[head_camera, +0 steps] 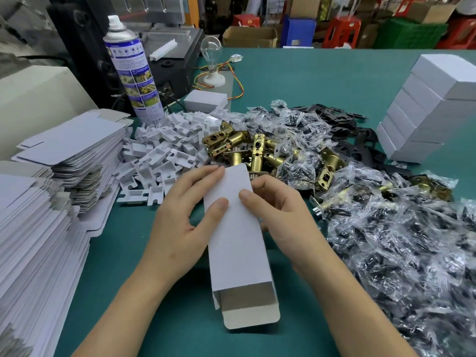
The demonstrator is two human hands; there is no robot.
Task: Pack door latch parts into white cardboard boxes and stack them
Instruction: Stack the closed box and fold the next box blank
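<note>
White cardboard fills the middle of my head view: one white cardboard box (238,243) lies lengthwise over the green table (322,73), its near end open with the flap hanging out. My left hand (185,220) grasps its left edge, thumb on top; my right hand (283,215) pinches the right edge, thumb on top and fingers curled under. Just beyond the box lie brass latches (257,153), with white plastic pieces (159,150) to their left. Flat box blanks (64,150) are piled left, bagged screws (386,240) heaped right, and closed boxes (422,112) stacked far right.
</note>
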